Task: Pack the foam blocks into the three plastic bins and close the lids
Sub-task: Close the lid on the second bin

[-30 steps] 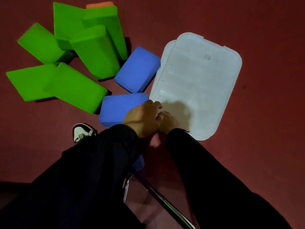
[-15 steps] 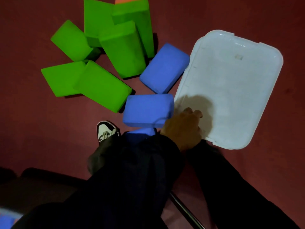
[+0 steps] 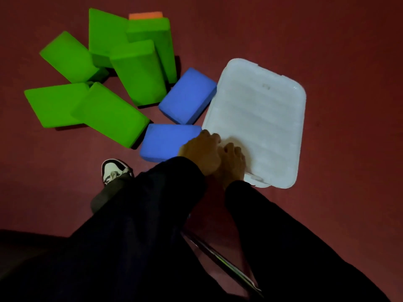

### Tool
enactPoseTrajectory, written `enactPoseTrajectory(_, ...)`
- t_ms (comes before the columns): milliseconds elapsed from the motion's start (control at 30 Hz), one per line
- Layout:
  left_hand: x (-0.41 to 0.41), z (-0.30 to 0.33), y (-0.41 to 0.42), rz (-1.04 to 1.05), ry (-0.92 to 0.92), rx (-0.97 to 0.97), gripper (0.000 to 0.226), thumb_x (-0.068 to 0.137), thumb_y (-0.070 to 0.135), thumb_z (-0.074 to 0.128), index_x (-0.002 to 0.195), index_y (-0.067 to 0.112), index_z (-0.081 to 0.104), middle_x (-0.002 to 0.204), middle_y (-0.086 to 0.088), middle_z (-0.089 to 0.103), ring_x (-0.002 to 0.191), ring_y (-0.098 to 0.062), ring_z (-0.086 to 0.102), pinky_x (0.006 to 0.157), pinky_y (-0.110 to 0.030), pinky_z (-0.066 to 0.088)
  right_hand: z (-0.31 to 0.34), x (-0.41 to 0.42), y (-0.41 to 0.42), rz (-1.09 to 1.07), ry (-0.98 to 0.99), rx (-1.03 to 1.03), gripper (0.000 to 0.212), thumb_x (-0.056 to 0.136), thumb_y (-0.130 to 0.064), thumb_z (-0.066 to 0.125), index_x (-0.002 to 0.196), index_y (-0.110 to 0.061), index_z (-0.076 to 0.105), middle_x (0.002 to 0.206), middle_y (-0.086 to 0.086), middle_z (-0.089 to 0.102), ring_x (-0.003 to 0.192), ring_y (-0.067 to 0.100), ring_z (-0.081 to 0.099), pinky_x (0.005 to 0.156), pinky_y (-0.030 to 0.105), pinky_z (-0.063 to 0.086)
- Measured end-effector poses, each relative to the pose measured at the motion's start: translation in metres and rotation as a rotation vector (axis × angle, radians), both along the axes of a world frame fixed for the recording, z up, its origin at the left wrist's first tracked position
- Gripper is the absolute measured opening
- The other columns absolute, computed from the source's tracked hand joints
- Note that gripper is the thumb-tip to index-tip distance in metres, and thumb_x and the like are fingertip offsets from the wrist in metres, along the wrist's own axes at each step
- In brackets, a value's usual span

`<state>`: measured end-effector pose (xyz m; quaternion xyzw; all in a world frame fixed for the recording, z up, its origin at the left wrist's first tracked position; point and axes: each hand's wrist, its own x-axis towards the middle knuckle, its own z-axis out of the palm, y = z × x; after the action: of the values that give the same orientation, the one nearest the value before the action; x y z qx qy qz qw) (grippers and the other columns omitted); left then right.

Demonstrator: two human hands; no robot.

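A white translucent plastic lid [image 3: 259, 118] lies flat on the red floor at the centre right. My left hand [image 3: 199, 152] curls over its near left corner. My right hand [image 3: 233, 163] lies right beside it on the lid's near edge, fingers bent. Whether a bin sits under the lid is hidden. Two blue foam blocks lie just left of the lid, one [image 3: 187, 95] touching its left edge and one [image 3: 165, 141] against my left hand. Several green foam blocks [image 3: 113, 114] are heaped further left. An orange block [image 3: 145, 15] peeks out behind them.
My shoe [image 3: 114, 170] stands on the floor below the near blue block. A metal chair leg [image 3: 220, 261] runs between my dark sleeves at the bottom. Bare red floor [image 3: 349, 149] extends right of the lid.
One second ago two white lid edges showed, offset; now only one outline shows. My right hand, hidden behind the left half a second ago, is visible again on the near edge.
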<state>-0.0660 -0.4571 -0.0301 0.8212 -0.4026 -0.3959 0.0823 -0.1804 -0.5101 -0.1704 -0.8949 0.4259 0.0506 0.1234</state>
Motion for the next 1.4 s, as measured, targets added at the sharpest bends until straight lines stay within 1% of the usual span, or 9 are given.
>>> enactPoseTrajectory(133,-0.001,0.034,0.009,0.031,-0.149,-0.078,0.041,0.091,0.018,0.049,0.131,0.021,0.055,0.131,-0.008,0.051,0.117,-0.033,0.057,0.094,-0.044,0.049,0.056,0.004,-0.018,-0.021,-0.297,-0.081,0.014,0.063,-0.005,0.059,0.075,-0.012,0.060,0.087,0.012,0.056,0.072,0.035,0.052,0.058,0.039,0.045)
enactPoseTrajectory(200,0.000,0.060,0.013,0.030,-0.157,-0.112,0.045,0.085,0.017,0.045,0.129,0.020,0.054,0.128,-0.010,0.049,0.116,-0.035,0.056,0.095,-0.047,0.048,0.090,0.002,-0.027,-0.032,-0.448,-0.052,0.017,0.067,-0.008,0.056,0.084,-0.012,0.059,0.101,0.009,0.058,0.078,0.034,0.052,0.065,0.039,0.046)
enactPoseTrajectory(300,-0.003,0.098,0.021,0.027,-0.244,-0.138,0.045,0.088,0.016,0.044,0.132,0.019,0.053,0.130,-0.010,0.048,0.116,-0.036,0.056,0.096,-0.050,0.048,0.145,-0.001,-0.030,0.000,-0.405,-0.027,0.016,0.081,-0.007,0.053,0.095,-0.016,0.055,0.113,0.003,0.057,0.079,0.030,0.054,0.061,0.038,0.043)
enactPoseTrajectory(433,-0.019,0.133,0.043,0.037,-0.339,-0.182,0.045,0.090,0.015,0.043,0.134,0.017,0.051,0.136,-0.010,0.046,0.119,-0.035,0.055,0.097,-0.049,0.048,0.195,-0.012,-0.012,0.002,-0.500,-0.089,0.019,0.083,-0.004,0.049,0.089,-0.020,0.041,0.106,0.000,0.053,0.068,0.029,0.045,0.056,0.037,0.031)
enactPoseTrajectory(567,-0.029,0.159,0.079,0.118,-0.390,-0.249,0.042,0.094,0.021,0.047,0.135,0.018,0.052,0.138,-0.011,0.046,0.121,-0.035,0.055,0.100,-0.045,0.046,0.245,-0.021,0.021,0.035,-0.743,-0.158,0.022,0.083,-0.013,0.058,0.105,-0.015,0.059,0.106,0.000,0.062,0.078,0.029,0.058,0.061,0.040,0.049)
enactPoseTrajectory(700,-0.022,0.172,0.138,0.284,-0.422,-0.268,0.044,0.091,0.029,0.049,0.133,0.017,0.055,0.134,-0.015,0.049,0.122,-0.036,0.055,0.102,-0.048,0.046,0.333,-0.016,0.057,-0.011,-1.039,-0.173,0.025,0.077,-0.017,0.062,0.102,-0.018,0.061,0.093,-0.001,0.066,0.079,0.024,0.059,0.064,0.034,0.039)
enactPoseTrajectory(933,0.010,0.210,0.245,0.624,-0.473,-0.255,0.043,0.090,0.031,0.052,0.131,0.016,0.057,0.135,-0.018,0.049,0.122,-0.038,0.055,0.103,-0.046,0.046,0.432,0.041,0.169,0.363,-1.292,-0.024,0.023,0.072,-0.015,0.064,0.095,-0.014,0.058,0.094,-0.007,0.070,0.079,0.025,0.061,0.065,0.037,0.041)
enactPoseTrajectory(1133,0.018,0.230,0.354,0.926,-0.533,-0.205,0.045,0.091,0.036,0.052,0.133,0.021,0.054,0.133,-0.011,0.048,0.118,-0.039,0.057,0.099,-0.047,0.048,0.461,0.089,0.266,0.467,-1.471,0.471,0.023,0.072,-0.008,0.064,0.082,-0.022,0.049,0.074,-0.020,0.052,0.064,0.003,0.047,0.062,0.032,0.040)
enactPoseTrajectory(1400,-0.025,0.191,0.515,1.579,-0.355,-0.251,0.064,0.101,0.050,0.046,0.141,-0.001,0.045,0.140,-0.027,0.049,0.131,-0.039,0.048,0.107,-0.038,0.038,0.475,0.118,0.366,0.378,-1.443,1.239,0.030,0.073,0.003,0.062,0.074,-0.018,0.041,0.068,-0.004,0.041,0.056,0.002,0.041,0.050,0.020,0.036)
